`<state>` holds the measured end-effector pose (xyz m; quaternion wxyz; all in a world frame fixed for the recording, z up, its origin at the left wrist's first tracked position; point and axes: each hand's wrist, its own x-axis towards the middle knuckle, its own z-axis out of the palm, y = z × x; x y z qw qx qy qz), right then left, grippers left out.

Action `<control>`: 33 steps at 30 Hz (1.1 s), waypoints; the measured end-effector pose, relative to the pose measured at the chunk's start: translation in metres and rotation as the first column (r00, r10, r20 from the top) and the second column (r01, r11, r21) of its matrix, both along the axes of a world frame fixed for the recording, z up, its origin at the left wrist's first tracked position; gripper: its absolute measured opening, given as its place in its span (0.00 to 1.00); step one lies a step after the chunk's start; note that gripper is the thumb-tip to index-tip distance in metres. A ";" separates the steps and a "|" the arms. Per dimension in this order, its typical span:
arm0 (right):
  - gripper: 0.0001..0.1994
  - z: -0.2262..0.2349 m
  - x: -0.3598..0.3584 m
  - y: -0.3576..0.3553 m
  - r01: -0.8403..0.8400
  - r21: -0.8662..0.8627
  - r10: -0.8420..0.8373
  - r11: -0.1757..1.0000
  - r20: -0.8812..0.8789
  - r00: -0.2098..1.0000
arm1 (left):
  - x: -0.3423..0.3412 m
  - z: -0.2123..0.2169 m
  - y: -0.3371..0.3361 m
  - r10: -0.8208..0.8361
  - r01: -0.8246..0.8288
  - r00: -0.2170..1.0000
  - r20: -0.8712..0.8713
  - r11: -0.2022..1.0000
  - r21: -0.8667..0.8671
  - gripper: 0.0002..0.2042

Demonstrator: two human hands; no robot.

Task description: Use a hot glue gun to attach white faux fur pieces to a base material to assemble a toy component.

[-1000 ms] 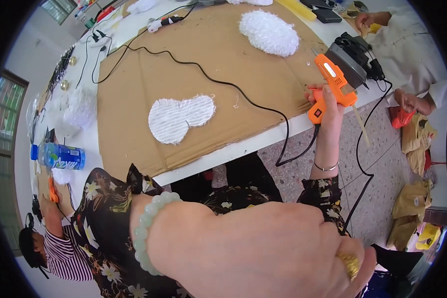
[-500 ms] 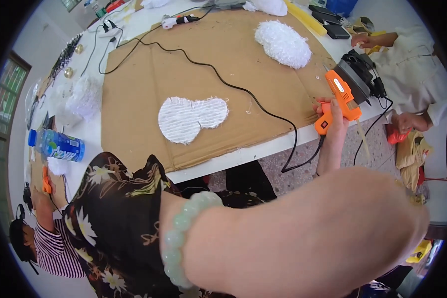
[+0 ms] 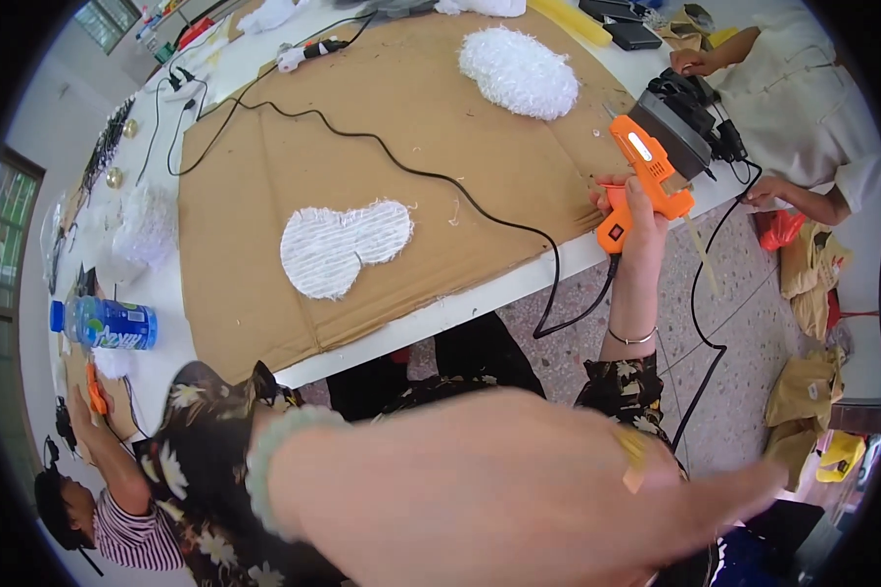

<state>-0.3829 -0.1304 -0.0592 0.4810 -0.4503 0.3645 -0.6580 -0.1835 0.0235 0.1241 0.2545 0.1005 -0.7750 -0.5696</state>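
Note:
At the table's near right edge, my right hand [image 3: 641,220] grips an orange hot glue gun [image 3: 648,161], its fingers around the handle near the red trigger. The gun's tip points away to the far left, and a pale glue stick [image 3: 700,256] sticks out of its rear. My left hand [image 3: 519,479], with a pale green bead bracelet [image 3: 269,470] at the wrist, crosses the lower view very close and smeared by motion. A small yellow patch shows on it. On the cardboard [image 3: 235,254] lies a white ribbed, peanut-shaped fabric piece [image 3: 347,245], apart from both hands.
A fluffy white piece [image 3: 519,70] lies farther back on the cardboard. A black cord [image 3: 421,174] crosses it. A dark box with cables [image 3: 675,127] is beside the glue gun, near another person's hands [image 3: 768,191]. A blue-labelled bottle [image 3: 108,323] lies at left, near another worker [image 3: 132,519].
My left arm has swung down, bringing the blurred hand into view where the forearm and elbow were. The right hand still holds the glue gun. The whole view has shifted a little.

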 end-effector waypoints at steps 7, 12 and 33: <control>0.12 0.000 -0.003 0.000 -0.028 0.017 0.028 0.999 0.010 1.000 | 0.038 -0.096 -0.055 0.655 -0.348 0.698 -0.291 0.665 0.661 0.33; 0.12 -0.003 -0.003 -0.002 -0.032 -0.009 0.031 0.999 -0.009 0.999 | 0.049 -0.110 -0.061 0.762 -0.421 0.595 -0.256 0.567 0.708 0.31; 0.13 0.000 0.003 0.001 -0.055 -0.014 0.055 0.998 -0.006 0.998 | 0.076 -0.094 -0.069 0.818 -0.834 0.544 -0.186 0.503 -0.228 0.28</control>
